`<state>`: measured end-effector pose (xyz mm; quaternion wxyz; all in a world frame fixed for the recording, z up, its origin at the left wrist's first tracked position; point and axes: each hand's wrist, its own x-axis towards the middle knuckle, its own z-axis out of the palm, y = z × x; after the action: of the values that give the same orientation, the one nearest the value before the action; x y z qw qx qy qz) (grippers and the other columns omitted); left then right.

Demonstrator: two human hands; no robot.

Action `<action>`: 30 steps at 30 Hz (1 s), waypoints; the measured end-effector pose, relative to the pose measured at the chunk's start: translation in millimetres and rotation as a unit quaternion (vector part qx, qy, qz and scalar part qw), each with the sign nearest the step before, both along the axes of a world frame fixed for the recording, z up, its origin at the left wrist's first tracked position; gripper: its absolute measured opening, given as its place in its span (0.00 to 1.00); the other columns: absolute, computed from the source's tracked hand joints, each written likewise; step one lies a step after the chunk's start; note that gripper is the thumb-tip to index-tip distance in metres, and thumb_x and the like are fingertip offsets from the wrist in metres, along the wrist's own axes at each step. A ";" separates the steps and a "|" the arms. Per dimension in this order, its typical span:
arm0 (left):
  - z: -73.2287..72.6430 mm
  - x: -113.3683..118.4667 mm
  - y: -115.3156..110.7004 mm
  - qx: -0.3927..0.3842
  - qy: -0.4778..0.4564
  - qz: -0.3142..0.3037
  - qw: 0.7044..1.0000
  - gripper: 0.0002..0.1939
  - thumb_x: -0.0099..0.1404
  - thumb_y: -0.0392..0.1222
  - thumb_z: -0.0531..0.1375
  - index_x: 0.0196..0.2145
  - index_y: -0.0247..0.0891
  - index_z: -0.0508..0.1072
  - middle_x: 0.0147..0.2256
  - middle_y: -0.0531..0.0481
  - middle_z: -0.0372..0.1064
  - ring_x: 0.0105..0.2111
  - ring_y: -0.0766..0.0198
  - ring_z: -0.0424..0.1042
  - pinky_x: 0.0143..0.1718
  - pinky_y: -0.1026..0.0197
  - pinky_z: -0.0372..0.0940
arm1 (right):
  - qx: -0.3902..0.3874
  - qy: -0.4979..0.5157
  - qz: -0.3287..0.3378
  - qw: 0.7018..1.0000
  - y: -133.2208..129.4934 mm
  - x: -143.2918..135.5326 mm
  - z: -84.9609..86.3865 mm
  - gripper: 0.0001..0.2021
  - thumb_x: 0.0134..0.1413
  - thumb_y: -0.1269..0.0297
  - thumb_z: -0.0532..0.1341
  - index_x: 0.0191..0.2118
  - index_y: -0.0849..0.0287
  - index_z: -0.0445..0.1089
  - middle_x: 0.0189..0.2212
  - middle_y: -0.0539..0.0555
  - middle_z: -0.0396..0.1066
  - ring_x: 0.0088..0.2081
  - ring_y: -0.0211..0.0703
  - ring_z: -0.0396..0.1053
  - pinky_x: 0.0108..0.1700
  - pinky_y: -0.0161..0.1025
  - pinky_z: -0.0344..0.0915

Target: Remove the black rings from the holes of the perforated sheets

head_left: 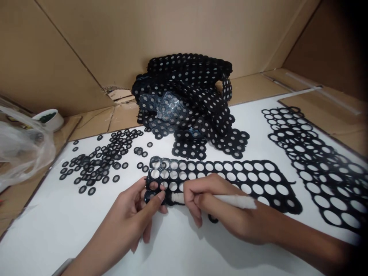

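A black sheet of joined rings [229, 166] lies across the white board in front of me. My left hand [138, 214] pinches its near left corner between thumb and fingers. In my right hand [218, 203] is a white pen-like tool [235, 201], its tip pointing left at the sheet's near edge, close to my left thumb. Most of the sheet's rings show white through them, while a couple at the near right corner have grey centres. One loose black ring [213, 219] sits below my right hand, partly covered by it.
Many loose black rings [105, 179] are scattered at the left. Behind the sheet rises a heap of black dotted ring mesh [195, 92]. More open ring sheets [313, 165] lie at the right. A white bowl [54, 122] and plastic bag [25, 145] stand far left, with cardboard walls around.
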<state>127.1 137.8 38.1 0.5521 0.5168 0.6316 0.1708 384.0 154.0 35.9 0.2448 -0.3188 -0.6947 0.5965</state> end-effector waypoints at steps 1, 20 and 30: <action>-0.2 0.0 0.0 0.001 0.000 0.000 1.000 0.25 0.71 0.66 0.65 0.50 0.42 0.72 0.40 0.46 0.80 0.16 0.70 0.67 0.09 0.72 0.55 | 0.002 -0.001 -0.002 1.000 0.1 0.0 -0.2 0.16 0.68 0.76 0.50 0.29 0.58 0.67 0.29 0.48 0.71 0.33 0.40 0.68 0.38 0.36 0.61; 2.4 -2.2 -0.3 0.011 -0.007 0.006 1.000 0.23 0.71 0.63 0.66 0.48 0.42 0.72 0.36 0.49 0.80 0.15 0.71 0.63 0.10 0.72 0.53 | -0.018 0.022 -0.001 1.000 3.4 -0.8 3.2 0.15 0.66 0.76 0.51 0.30 0.57 0.67 0.29 0.50 0.76 0.33 0.41 0.70 0.38 0.36 0.62; 1.8 6.3 -14.5 0.049 0.007 0.034 0.998 0.24 0.71 0.67 0.66 0.41 0.43 0.72 0.35 0.51 0.79 0.18 0.70 0.66 0.13 0.69 0.56 | 0.059 0.002 -0.002 0.998 -6.7 -6.6 5.6 0.12 0.71 0.75 0.54 0.35 0.57 0.68 0.30 0.47 0.72 0.34 0.39 0.71 0.41 0.36 0.63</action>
<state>133.4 123.3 39.9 0.5157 0.5229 0.6433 0.2163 377.5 147.3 41.5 0.2652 -0.3042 -0.7276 0.5547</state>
